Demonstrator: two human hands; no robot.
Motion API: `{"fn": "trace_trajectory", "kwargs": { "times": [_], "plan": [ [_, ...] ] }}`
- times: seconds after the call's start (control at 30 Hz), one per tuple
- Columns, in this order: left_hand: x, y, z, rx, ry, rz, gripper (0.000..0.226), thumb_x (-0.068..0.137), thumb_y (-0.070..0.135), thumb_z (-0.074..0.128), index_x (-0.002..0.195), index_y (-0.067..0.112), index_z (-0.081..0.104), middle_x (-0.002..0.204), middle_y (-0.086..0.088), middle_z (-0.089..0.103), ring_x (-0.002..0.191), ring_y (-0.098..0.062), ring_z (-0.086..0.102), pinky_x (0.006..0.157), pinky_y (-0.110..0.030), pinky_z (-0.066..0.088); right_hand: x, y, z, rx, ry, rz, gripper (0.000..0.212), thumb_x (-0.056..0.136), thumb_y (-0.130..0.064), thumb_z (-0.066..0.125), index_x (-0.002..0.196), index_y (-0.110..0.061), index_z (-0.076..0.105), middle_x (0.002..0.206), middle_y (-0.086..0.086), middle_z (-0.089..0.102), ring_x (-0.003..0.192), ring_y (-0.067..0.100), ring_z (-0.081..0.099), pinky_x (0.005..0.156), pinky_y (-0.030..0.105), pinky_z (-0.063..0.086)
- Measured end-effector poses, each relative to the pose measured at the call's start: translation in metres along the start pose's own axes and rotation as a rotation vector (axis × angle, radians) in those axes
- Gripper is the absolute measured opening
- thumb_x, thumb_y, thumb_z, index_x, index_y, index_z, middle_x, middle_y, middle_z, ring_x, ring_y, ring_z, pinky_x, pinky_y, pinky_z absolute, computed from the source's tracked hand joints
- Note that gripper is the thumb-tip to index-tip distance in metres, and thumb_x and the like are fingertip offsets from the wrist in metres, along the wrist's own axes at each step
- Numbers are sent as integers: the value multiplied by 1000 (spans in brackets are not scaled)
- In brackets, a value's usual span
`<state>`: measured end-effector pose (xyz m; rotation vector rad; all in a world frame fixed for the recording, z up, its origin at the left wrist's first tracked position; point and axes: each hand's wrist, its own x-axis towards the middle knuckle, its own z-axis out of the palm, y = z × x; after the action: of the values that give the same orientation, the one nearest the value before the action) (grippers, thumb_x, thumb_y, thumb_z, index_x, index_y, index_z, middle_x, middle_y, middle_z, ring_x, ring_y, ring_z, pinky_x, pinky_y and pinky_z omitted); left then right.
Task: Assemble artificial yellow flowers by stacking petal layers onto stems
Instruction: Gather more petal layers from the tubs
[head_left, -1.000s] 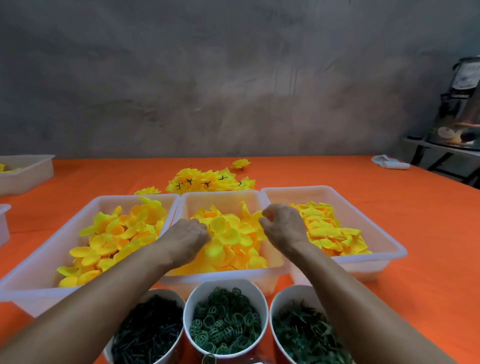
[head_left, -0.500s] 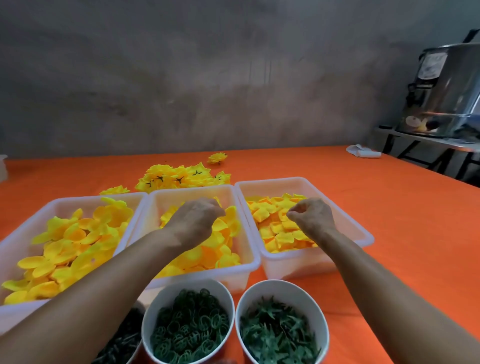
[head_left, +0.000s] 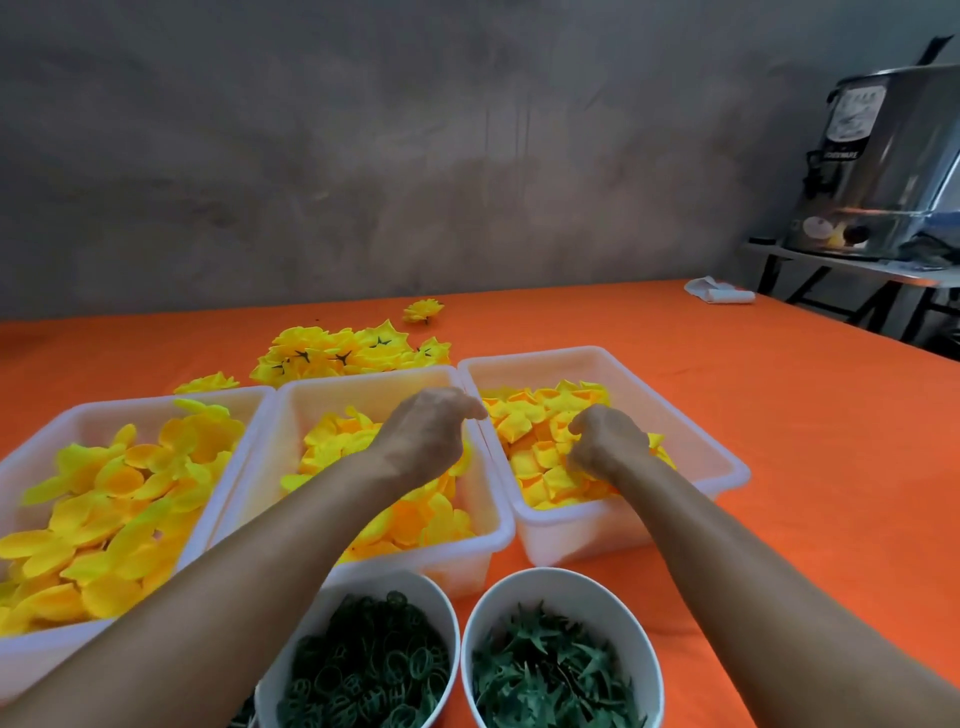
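Yellow petals (head_left: 104, 499) in white bins (head_left: 724, 457), orange tablecloth (head_left: 805, 426), dark green stems (head_left: 550, 670).

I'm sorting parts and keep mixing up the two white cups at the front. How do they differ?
The left cup holds dark green ring-shaped pieces; the right cup holds lighter green, spiky star-shaped pieces. The left cup stands in front of the middle petal bin, partly covered by the left forearm, while the right cup stands towards the right petal bin and is uncovered. Both are round, white and open-topped, on the orange table.
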<state>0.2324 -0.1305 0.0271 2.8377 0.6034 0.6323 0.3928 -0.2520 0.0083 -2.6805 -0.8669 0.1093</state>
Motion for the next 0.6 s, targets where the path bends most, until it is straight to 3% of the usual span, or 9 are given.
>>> {"fn": "trace_trajectory", "kwargs": {
  "times": [0.17,0.37,0.6],
  "plan": [
    [11,14,22,-107,62,29,35,95,0,41,117,12,66,122,-9,64,115,-26,57,94,-35,42,6,0,8,-3,108,-66,23,87,-16,56,106,-11,68,117,15,64,113,32,56,88,34,45],
    [16,17,41,-208,122,22,34,94,-3,41,116,5,65,120,-12,64,116,-28,54,96,-35,40,3,-2,3,146,454,-154,23,94,-21,51,96,-2,63,102,25,65,100,42,55,75,40,38],
    [12,13,54,-199,147,33,36,91,-6,42,119,3,63,120,-15,63,115,-29,52,95,-36,37,3,0,-1,410,523,-80,13,87,-12,56,90,-2,63,93,28,64,90,44,56,69,39,35]
  ]
}}
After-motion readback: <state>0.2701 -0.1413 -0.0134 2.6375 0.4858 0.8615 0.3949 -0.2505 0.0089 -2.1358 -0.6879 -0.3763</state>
